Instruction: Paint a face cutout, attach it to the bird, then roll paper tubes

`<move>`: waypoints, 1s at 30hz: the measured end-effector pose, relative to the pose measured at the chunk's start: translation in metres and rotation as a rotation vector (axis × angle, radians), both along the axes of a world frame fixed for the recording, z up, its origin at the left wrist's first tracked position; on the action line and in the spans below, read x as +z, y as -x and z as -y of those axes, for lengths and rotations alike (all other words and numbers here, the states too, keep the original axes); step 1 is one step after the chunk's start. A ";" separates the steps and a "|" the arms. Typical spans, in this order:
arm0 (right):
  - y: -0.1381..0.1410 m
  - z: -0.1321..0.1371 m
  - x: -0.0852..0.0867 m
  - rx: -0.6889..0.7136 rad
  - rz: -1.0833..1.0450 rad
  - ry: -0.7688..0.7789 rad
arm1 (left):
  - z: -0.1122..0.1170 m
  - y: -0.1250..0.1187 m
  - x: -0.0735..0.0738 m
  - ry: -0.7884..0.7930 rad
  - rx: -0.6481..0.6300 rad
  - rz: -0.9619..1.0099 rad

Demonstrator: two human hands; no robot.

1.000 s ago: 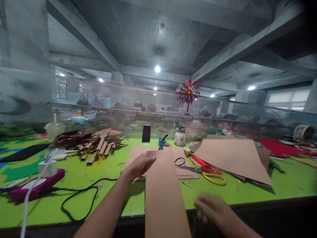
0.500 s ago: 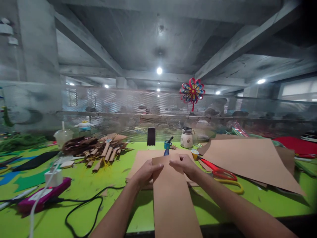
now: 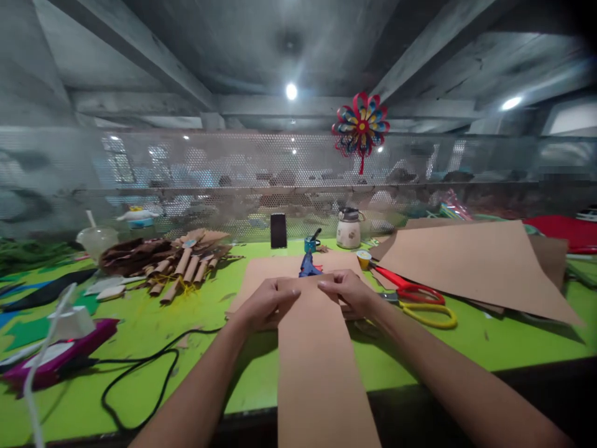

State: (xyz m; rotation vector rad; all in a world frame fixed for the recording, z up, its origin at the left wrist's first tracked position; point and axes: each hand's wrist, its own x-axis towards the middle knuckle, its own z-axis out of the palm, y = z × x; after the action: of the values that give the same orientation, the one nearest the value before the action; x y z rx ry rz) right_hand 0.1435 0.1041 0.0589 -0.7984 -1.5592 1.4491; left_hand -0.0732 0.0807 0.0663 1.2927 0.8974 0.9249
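Observation:
A long strip of brown kraft paper runs from between my hands down past the table's near edge. My left hand pinches its far left corner, thumb on top. At the far right corner, my right hand grips the same strip, thumb on top and fingers underneath. Beneath and behind the hands lies a flat brown sheet or stack. Just beyond the strip's far edge sits a blue glue gun, its lower part hidden. Scissors with red and yellow handles lie right of my right hand.
Rolled brown paper pieces are heaped at left, by a lidded cup. A purple power strip trails a black cable. At the back stand a phone and a bottle. Large brown sheets cover the right side.
The head view has tilted down, so the tabletop sits higher in the picture. More of the blue glue gun shows beyond the strip. Both hands keep their grip on the paper.

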 end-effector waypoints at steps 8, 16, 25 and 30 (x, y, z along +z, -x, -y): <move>-0.009 -0.002 -0.001 0.098 0.234 -0.171 | -0.002 -0.006 0.001 -0.003 0.074 -0.070; -0.001 -0.009 -0.005 -0.127 0.316 -0.255 | -0.003 -0.012 0.001 -0.245 0.092 -0.302; 0.011 -0.008 -0.014 -0.220 0.195 -0.171 | -0.008 -0.014 -0.003 -0.308 0.133 -0.349; 0.011 -0.008 -0.014 -0.226 0.200 -0.180 | -0.012 -0.013 -0.004 -0.333 0.134 -0.348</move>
State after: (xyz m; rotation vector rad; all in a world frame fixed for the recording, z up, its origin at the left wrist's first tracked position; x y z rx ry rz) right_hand 0.1329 0.1119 0.0450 -0.9992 -1.6609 1.0767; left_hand -0.0602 0.0923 0.0619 1.7319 1.1435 0.9998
